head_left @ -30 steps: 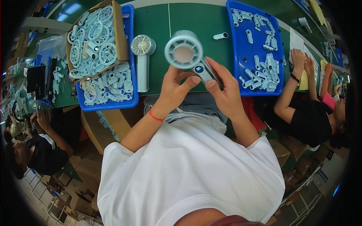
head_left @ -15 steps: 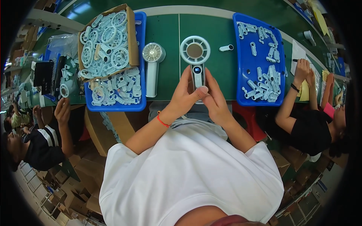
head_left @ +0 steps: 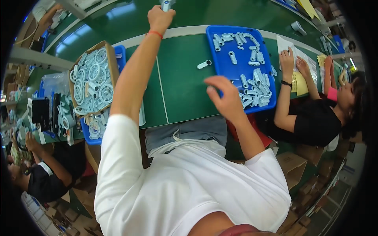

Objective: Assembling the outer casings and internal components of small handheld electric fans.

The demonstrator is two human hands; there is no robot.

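My left hand (head_left: 160, 19), a red cord on its wrist, reaches far out over the table's back part. It grips a white handheld fan (head_left: 166, 5), of which only the handle with a small display shows; the fan's head is cut off by the upper rim. Beside the left edge of the right blue tray (head_left: 214, 67), my right hand (head_left: 226, 96) hovers with thumb and fingers apart and nothing in it. A small white handle piece (head_left: 204, 64) lies on the green table (head_left: 179, 86) left of that tray. My left forearm mostly hides another white fan (head_left: 142, 114).
Small white parts fill sections of the right tray. On the left, a cardboard box (head_left: 112, 74) of white fan rings and casings rests on another blue tray (head_left: 120, 56). Co-workers sit at both sides; one person's hand (head_left: 286, 59) rests on papers at the right.
My left hand has carried the fan from in front of me to the far side of the table. My right hand has let go of it and moved towards the right tray. The view has shifted.
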